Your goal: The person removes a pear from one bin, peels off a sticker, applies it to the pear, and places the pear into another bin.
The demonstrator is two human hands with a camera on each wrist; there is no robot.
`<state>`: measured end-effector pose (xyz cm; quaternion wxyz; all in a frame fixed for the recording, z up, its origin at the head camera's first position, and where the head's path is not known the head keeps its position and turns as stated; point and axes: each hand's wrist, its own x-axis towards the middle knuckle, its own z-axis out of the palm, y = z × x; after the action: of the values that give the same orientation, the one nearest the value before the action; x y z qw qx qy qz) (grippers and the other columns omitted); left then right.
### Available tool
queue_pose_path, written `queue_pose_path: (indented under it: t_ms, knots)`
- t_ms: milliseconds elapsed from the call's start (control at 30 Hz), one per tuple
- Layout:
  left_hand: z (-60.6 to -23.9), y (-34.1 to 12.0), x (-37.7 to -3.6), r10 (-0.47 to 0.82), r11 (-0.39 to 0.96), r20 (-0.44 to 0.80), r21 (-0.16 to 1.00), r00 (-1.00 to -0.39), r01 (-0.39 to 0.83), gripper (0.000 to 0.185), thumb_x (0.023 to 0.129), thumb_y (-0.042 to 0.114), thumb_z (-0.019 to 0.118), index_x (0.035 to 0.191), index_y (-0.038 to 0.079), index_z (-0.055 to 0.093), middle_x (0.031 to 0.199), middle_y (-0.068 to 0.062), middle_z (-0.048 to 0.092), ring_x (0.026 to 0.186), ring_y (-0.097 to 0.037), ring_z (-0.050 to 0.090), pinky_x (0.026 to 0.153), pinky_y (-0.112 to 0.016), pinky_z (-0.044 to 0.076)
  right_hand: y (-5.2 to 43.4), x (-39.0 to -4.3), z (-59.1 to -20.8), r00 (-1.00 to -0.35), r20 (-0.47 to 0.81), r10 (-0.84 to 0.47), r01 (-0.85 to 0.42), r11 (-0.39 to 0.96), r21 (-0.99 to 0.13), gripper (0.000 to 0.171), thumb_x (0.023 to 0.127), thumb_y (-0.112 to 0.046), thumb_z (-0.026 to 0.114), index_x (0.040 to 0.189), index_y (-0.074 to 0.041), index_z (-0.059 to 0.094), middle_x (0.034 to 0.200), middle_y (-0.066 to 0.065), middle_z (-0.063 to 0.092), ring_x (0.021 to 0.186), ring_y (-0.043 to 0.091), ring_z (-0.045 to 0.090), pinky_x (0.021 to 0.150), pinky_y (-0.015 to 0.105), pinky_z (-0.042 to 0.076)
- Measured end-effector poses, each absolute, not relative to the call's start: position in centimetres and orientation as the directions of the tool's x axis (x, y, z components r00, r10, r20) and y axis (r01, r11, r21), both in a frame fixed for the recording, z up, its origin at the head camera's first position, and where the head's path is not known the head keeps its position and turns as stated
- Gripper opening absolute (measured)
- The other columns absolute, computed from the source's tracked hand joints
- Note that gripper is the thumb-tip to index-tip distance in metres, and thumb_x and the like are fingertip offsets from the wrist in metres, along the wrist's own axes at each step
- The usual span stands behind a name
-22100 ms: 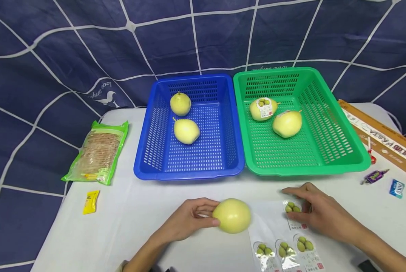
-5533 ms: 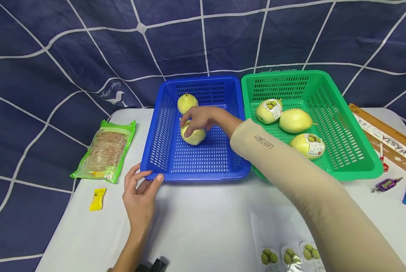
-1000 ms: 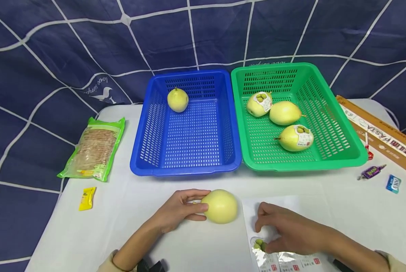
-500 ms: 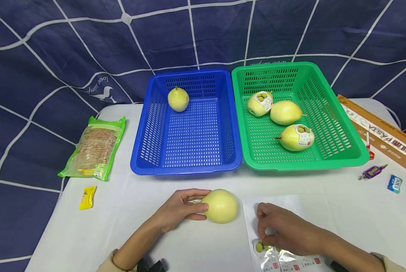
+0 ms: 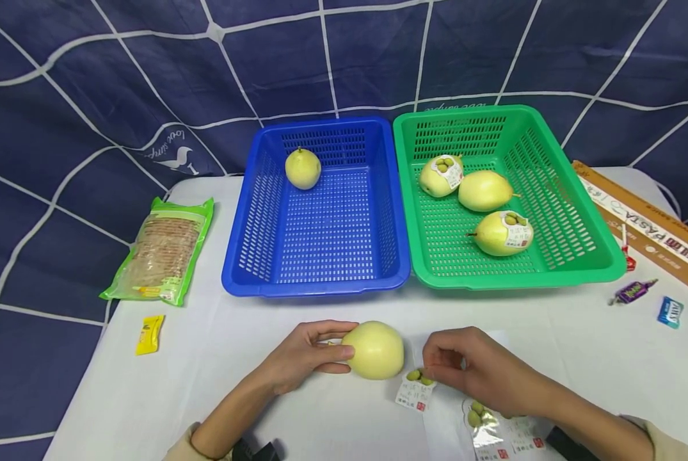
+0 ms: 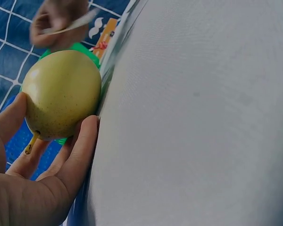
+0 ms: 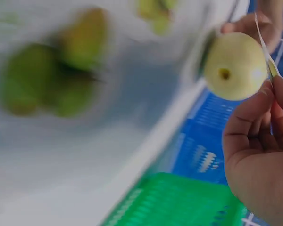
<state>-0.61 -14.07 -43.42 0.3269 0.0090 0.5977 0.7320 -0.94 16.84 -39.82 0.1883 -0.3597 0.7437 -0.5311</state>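
Left hand [image 5: 306, 358] holds the bare pear [image 5: 376, 350] on the bench [image 5: 217, 378], grip curled round its stem end, while right hand [image 5: 479, 371] pinches a peeled sticker [image 5: 415, 387] just right of the pear, nearly touching its lower right side.

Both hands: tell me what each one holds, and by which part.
The left hand grips the pear on the table by its stem end. The right hand pinches a sticker by its top edge, beside the pear.
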Motion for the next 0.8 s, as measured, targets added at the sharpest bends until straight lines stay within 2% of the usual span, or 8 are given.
queue_pose_path:
  t_ms: [67, 167, 333, 500, 800]
  knots:
    - [-43.4, -14.1, -0.6, 0.487, -0.072, -0.38, 0.88, -0.787, -0.469, 0.054, 0.088, 0.006, 0.074, 0.134, -0.013, 0.051, 0.13, -0.023, 0.059, 0.103, -0.027, 0.066, 0.084, -0.043, 0.055, 15.9, -1.3, -39.1, -0.668, 0.184, -0.721, -0.396, 0.135, -0.908, 0.017, 0.093, -0.004, 0.068, 0.09, -0.02, 0.063, 0.073, -0.009, 0.058, 0.063, 0.001, 0.051, 0.051, 0.021, 0.047]
    - [-43.5, -14.0, -0.6, 0.486, -0.075, -0.382, 0.878, -0.787, -0.473, 0.053, 0.089, 0.005, 0.073, 0.134, -0.013, 0.051, 0.131, -0.023, 0.058, 0.103, -0.027, 0.066, 0.084, -0.043, 0.055, 14.5, -1.9, -38.1, -0.682, 0.23, -0.694, -0.459, 0.161, -0.874, 0.019, 0.09, -0.002, 0.07, 0.088, -0.02, 0.064, 0.073, -0.012, 0.056, 0.062, 0.002, 0.05, 0.052, 0.02, 0.046]
    - [-43.5, -13.9, -0.6, 0.5, -0.08, -0.372, 0.879, -0.782, -0.47, 0.052, 0.091, 0.005, 0.071, 0.135, -0.012, 0.05, 0.129, -0.023, 0.058, 0.104, -0.026, 0.065, 0.085, -0.043, 0.055, 12.8, -2.4, -37.1, -0.738, 0.185, -0.649, -0.478, 0.309, -0.822, 0.021, 0.086, -0.002, 0.074, 0.083, -0.021, 0.066, 0.071, -0.017, 0.052, 0.061, 0.001, 0.048, 0.052, 0.02, 0.044]
    - [-43.3, -13.9, -0.6, 0.5, -0.072, -0.377, 0.879, -0.779, -0.471, 0.05, 0.092, 0.005, 0.069, 0.135, -0.011, 0.05, 0.129, -0.022, 0.058, 0.103, -0.026, 0.066, 0.085, -0.042, 0.055, 11.6, -2.6, -37.2, -0.757, 0.182, -0.628, -0.496, 0.371, -0.785, 0.021, 0.084, -0.001, 0.075, 0.081, -0.019, 0.066, 0.071, -0.017, 0.051, 0.063, 0.002, 0.047, 0.053, 0.02, 0.043]
    - [-43.2, -14.0, -0.6, 0.509, -0.071, -0.373, 0.88, -0.776, -0.47, 0.05, 0.092, 0.005, 0.068, 0.136, -0.011, 0.05, 0.131, -0.022, 0.057, 0.102, -0.024, 0.066, 0.085, -0.043, 0.055, 10.8, -2.3, -38.1, -0.771, 0.162, -0.616, -0.525, 0.471, -0.709, 0.017, 0.084, -0.002, 0.076, 0.097, -0.012, 0.071, 0.083, -0.013, 0.059, 0.074, 0.005, 0.053, 0.065, 0.022, 0.049]
